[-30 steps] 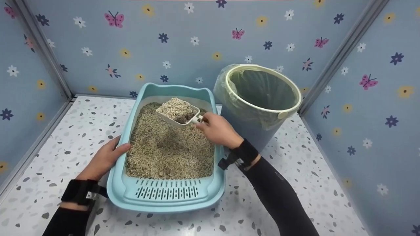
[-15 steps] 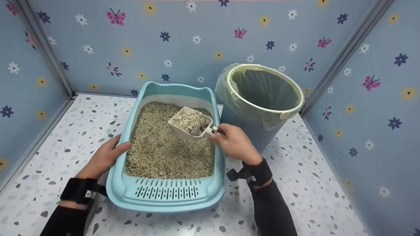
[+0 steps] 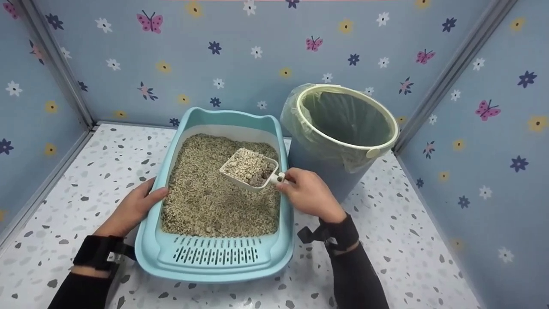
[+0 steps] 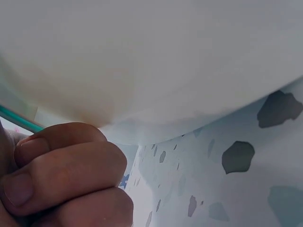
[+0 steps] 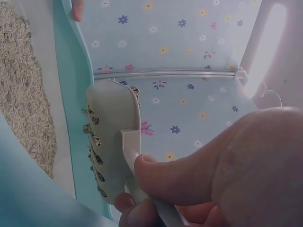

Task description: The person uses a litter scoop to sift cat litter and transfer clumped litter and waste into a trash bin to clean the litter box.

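Observation:
A light blue litter box [image 3: 214,270] holds beige-grey pellet litter [image 3: 206,201]. My left hand [image 3: 133,210] grips its left rim, thumb over the top; in the left wrist view the curled fingers [image 4: 80,165] are under the rim beside the pale outer wall [image 4: 156,71]. Above the litter on the right side is a cream litter scoop [image 3: 241,183], heaped with pellets and a few darker bits. My right hand [image 3: 311,193] pinches its short handle. From the right wrist view the slotted underside of the scoop [image 5: 111,142] shows, with pellets poking through the slots.
Close behind my right hand stands a blue-grey trash bin [image 3: 319,171], its cream ring [image 3: 343,143] holding a translucent bag [image 3: 296,113]. Patterned panels [image 3: 253,38] stand at the back and both sides. The surface [image 3: 55,240] is white with grey speckles.
The right hand has brought the loaded scoop rightward and nearer to me, from the litter's upper middle to its right side. The left hand keeps its grip on the rim.

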Motion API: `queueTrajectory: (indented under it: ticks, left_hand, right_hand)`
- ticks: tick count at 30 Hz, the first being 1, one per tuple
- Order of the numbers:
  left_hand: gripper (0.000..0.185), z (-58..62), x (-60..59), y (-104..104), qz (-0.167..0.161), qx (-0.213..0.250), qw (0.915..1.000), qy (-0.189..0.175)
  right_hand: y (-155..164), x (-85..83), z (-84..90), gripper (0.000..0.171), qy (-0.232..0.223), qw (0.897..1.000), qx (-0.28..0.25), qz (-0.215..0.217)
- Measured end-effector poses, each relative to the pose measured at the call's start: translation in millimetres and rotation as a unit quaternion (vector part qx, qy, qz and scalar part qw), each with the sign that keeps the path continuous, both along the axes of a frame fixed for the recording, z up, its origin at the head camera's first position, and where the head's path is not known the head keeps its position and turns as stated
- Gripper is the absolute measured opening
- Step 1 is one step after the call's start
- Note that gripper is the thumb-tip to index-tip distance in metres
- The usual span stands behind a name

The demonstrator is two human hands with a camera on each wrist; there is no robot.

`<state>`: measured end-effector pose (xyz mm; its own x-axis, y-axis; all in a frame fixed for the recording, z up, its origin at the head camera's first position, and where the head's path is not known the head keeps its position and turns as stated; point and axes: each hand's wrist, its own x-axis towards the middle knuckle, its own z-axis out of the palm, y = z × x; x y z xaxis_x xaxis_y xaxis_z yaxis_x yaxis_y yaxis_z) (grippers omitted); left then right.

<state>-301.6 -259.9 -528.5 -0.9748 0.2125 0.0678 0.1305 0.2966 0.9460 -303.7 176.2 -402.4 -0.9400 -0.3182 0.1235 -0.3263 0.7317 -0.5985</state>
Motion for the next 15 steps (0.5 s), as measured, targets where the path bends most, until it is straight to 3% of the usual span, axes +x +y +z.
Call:
queueTrajectory:
  ticks: [15]
  left_hand:
    - [0.077,2.4,2.2,-0.1,0.000,-0.003,1.0000,-0.005]
  right_hand:
    - [3.9,7.2,6.6,0.026,0.009,0.999,0.005,0.031]
